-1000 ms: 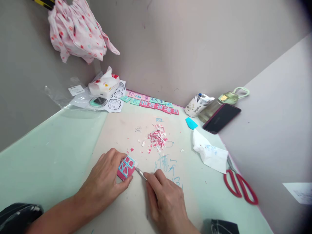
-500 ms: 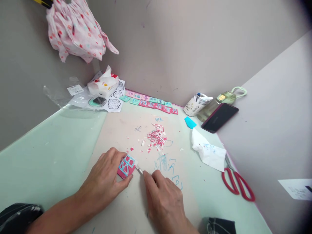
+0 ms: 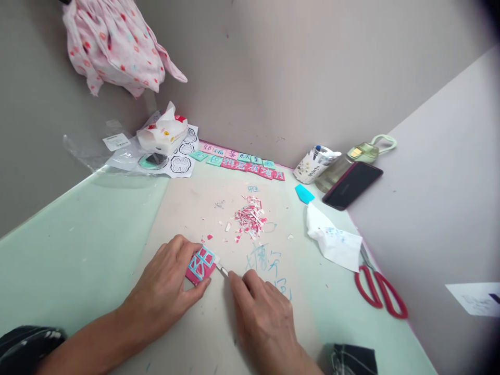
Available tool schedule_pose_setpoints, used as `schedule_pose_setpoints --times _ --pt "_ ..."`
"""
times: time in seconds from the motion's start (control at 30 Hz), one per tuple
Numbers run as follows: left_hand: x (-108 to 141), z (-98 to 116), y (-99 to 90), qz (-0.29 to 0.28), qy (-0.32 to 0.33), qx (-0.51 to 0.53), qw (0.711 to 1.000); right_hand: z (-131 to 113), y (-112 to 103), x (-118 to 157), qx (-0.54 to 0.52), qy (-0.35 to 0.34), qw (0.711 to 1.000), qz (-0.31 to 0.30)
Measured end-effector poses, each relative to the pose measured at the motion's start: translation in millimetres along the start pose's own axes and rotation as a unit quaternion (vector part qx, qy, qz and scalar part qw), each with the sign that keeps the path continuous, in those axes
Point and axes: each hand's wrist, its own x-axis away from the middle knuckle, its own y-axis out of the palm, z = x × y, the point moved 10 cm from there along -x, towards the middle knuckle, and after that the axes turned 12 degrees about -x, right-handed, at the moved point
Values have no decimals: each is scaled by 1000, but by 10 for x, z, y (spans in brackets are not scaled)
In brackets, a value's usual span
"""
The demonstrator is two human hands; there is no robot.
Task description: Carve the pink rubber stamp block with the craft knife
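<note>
Between the thumb and fingers of my left hand (image 3: 167, 278) is a small pink card (image 3: 200, 264) bearing a blue-outlined character. My right hand (image 3: 263, 312) is closed around a slim craft knife (image 3: 222, 269), whose tip meets the card's upper right edge, where a pale strip shows. Most of the knife's handle is hidden under my fingers. Beyond both hands lies a heap of pink and white paper scraps (image 3: 250, 217), with loose bits scattered around it on the beige board (image 3: 187, 203).
Lettered pink and green cards (image 3: 238, 165) line the back edge. Left of them are a tissue pack (image 3: 164, 136) and plastic wrap. To the right lie a pen cup (image 3: 312, 165), a bottle (image 3: 332, 169), a phone (image 3: 353, 186), a crumpled tissue (image 3: 336, 239) and red-handled scissors (image 3: 380, 289).
The whole view has shifted slightly. Both hands keep their hold, and the knife tip stays at the card's edge with little visible movement.
</note>
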Motion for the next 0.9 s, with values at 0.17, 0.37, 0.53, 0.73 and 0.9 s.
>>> schedule_pose_setpoints --times 0.17,0.37,0.53,0.73,0.9 --pt "-1 -10 8 -8 -10 11 1000 16 19 -24 9 8 1000 -2" --pt "21 -33 40 -20 -10 23 999 13 -19 14 -5 1 1000 5" --pt "1 -12 40 -27 -4 29 999 22 8 -14 3 9 1000 -4" --pt "10 -25 17 -22 -11 33 999 12 10 2 9 9 1000 -3" --pt "18 -22 37 -27 -5 34 999 6 -8 27 4 9 1000 2"
